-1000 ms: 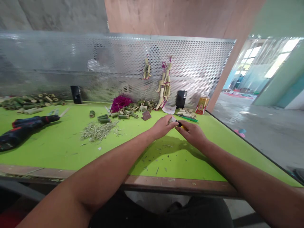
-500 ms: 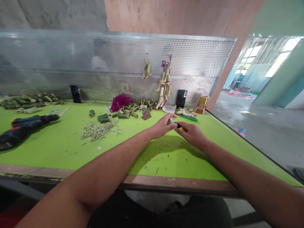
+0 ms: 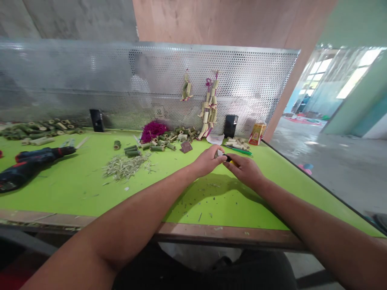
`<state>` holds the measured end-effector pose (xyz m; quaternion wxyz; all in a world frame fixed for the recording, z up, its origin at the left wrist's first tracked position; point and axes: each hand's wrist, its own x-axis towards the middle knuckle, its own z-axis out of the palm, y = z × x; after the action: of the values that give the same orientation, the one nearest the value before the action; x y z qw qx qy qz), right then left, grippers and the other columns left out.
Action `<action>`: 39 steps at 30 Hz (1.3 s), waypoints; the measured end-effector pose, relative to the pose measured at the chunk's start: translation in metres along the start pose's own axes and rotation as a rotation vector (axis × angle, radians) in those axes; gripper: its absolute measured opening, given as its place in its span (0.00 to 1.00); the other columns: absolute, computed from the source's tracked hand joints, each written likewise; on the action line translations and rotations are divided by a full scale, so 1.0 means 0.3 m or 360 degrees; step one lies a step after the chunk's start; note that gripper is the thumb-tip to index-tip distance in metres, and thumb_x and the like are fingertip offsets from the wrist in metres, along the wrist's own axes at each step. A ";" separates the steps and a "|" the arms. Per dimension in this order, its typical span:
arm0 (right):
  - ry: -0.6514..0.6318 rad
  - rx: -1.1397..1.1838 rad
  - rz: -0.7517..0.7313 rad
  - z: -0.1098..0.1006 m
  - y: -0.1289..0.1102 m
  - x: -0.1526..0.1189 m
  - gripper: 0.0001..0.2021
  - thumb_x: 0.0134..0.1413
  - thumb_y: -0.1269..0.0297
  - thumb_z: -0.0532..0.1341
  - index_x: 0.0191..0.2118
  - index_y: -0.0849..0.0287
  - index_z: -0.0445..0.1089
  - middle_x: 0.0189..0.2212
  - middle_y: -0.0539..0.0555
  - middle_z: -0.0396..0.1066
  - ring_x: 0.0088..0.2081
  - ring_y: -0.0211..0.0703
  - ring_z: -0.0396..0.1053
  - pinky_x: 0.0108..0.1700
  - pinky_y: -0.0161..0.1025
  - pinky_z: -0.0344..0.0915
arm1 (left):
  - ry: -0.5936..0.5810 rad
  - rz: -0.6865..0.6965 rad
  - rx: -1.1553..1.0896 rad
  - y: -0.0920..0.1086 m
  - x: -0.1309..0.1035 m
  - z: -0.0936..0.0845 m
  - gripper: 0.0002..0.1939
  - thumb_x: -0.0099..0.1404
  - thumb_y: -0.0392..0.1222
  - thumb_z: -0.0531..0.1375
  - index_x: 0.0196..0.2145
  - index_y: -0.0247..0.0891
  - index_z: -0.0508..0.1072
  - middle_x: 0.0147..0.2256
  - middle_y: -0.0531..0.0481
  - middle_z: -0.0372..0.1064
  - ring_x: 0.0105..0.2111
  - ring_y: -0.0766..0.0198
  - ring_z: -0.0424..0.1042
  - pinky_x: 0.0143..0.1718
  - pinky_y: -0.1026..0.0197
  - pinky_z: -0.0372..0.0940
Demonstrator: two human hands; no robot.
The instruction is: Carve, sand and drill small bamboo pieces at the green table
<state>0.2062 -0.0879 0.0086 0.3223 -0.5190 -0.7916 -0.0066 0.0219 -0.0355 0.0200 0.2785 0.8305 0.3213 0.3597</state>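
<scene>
Over the green tabletop, my two hands meet. My right hand is closed round a utility knife with a black and yellow handle; its pale blade points left. My left hand is closed on a short bamboo piece, mostly hidden by the fingers. The blade lies against or right beside that piece, close to my left thumb. Just behind the hands are a brown sandpaper scrap, a green pen-like tool and pale peeled bamboo pieces.
A cordless drill lies far left. Bamboo shavings, cut green bamboo tubes and purple string spread across the middle. Bamboo figures hang on the perforated metal panel. A drink bottle stands back right, near two upright phones.
Both hands stay in nearly the same place. The knife blade and the hands have shifted very slightly; both grips are unchanged.
</scene>
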 end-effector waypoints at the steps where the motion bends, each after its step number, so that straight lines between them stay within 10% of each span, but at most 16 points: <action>1: 0.0002 -0.0015 0.0008 0.000 -0.001 0.001 0.24 0.62 0.47 0.51 0.52 0.59 0.72 0.28 0.54 0.73 0.25 0.41 0.64 0.28 0.37 0.55 | 0.0010 0.0000 0.0012 0.002 -0.001 0.000 0.18 0.63 0.55 0.55 0.43 0.38 0.66 0.31 0.53 0.63 0.30 0.66 0.60 0.30 0.63 0.54; 23: 0.0365 0.0222 0.0156 0.013 0.017 0.016 0.23 0.57 0.48 0.57 0.49 0.60 0.71 0.39 0.58 0.75 0.38 0.49 0.70 0.40 0.42 0.64 | -0.0051 -0.0082 -0.0969 -0.039 -0.004 -0.005 0.28 0.60 0.37 0.61 0.56 0.39 0.58 0.49 0.43 0.68 0.40 0.67 0.68 0.44 0.59 0.63; 32: 0.0104 0.0195 0.0048 0.011 0.008 0.008 0.21 0.59 0.47 0.54 0.43 0.60 0.72 0.28 0.54 0.71 0.28 0.42 0.64 0.30 0.37 0.57 | 0.0172 0.0042 -0.0148 -0.045 -0.002 0.002 0.09 0.62 0.44 0.58 0.39 0.38 0.68 0.35 0.51 0.67 0.34 0.65 0.63 0.36 0.62 0.59; 39: -0.0033 0.0192 0.0039 0.023 0.001 0.007 0.22 0.61 0.47 0.53 0.44 0.60 0.71 0.25 0.52 0.70 0.26 0.40 0.63 0.28 0.36 0.54 | 0.0125 0.0102 0.0071 -0.008 -0.013 0.010 0.12 0.65 0.42 0.53 0.46 0.38 0.64 0.40 0.48 0.67 0.38 0.61 0.64 0.39 0.61 0.59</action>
<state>0.2023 -0.0836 0.0041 0.3449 -0.5082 -0.7875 0.0504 0.0213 -0.0375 0.0149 0.2355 0.8316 0.3133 0.3935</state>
